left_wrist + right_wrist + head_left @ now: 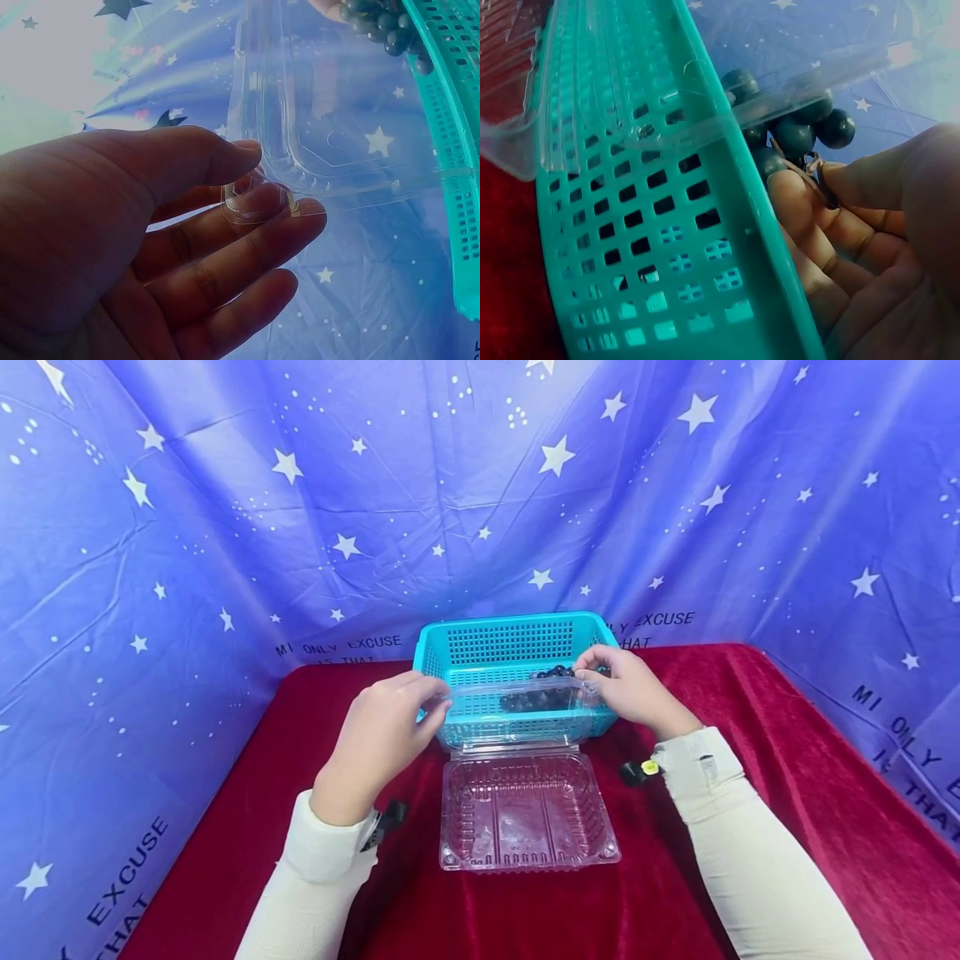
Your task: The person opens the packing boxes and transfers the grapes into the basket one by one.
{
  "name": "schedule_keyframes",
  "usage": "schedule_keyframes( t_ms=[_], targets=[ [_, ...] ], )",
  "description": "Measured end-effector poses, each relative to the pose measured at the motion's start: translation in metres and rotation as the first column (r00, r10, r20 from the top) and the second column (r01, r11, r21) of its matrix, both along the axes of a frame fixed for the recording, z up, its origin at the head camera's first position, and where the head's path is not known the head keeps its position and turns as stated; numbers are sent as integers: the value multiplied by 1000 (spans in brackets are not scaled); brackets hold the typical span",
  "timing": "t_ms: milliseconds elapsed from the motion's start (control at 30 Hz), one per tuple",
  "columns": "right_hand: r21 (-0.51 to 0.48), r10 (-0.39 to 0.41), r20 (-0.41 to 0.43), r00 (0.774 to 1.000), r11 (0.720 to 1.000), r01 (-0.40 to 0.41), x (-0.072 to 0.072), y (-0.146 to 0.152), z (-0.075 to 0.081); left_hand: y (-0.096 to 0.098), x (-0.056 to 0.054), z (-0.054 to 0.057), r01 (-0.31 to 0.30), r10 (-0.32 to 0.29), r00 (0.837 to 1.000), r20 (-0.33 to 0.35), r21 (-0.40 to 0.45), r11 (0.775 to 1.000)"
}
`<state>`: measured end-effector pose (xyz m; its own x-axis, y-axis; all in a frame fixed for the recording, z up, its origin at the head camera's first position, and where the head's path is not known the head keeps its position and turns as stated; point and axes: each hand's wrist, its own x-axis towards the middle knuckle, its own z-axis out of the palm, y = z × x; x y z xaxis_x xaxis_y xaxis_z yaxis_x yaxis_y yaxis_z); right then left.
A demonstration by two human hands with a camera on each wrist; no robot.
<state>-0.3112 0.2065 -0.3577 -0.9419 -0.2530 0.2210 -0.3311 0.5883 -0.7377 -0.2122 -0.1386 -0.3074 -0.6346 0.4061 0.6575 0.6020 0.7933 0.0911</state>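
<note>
My left hand point(382, 739) pinches a corner of the raised lid point(322, 135) of a clear plastic clamshell box between thumb and fingers. The box's base point(528, 814) lies open on the cloth, nearer to me. Behind the lid stands a turquoise basket point(495, 625) with perforated walls. A bunch of dark grapes point(791, 135) is at the basket's right part, partly seen through the lid. My right hand point(637, 689) holds the bunch by its brown stem point(802, 176), thumb against fingers, by the basket's right end. The lower grapes are partly hidden.
Dark red velvet cloth point(675, 893) covers the table. A blue curtain point(465, 468) with white stars and lettering surrounds its back and sides, close behind the basket. A small dark camera point(637, 772) sits at the right wrist, and another point(390, 821) at the left.
</note>
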Motion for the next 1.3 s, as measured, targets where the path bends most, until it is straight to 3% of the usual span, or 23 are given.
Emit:
schedule_keyframes(
  t_ms=[300,533,867,1300],
  targets=[
    [134,-36,-115,993,990,51,4,7,-5,0,-1,-1,-8,8,1000,3,0,1000],
    [148,-33,-172,984,987,59,9,11,-11,2,-1,-1,-3,3,1000,13,-8,1000],
    [214,-36,-302,953,971,105,5,14,-17,1,1,0,-16,16,999,33,-3,1000],
    [372,-64,-330,942,908,192,6,21,-18,0,2,2,-28,28,998,53,7,1000]
  ],
)
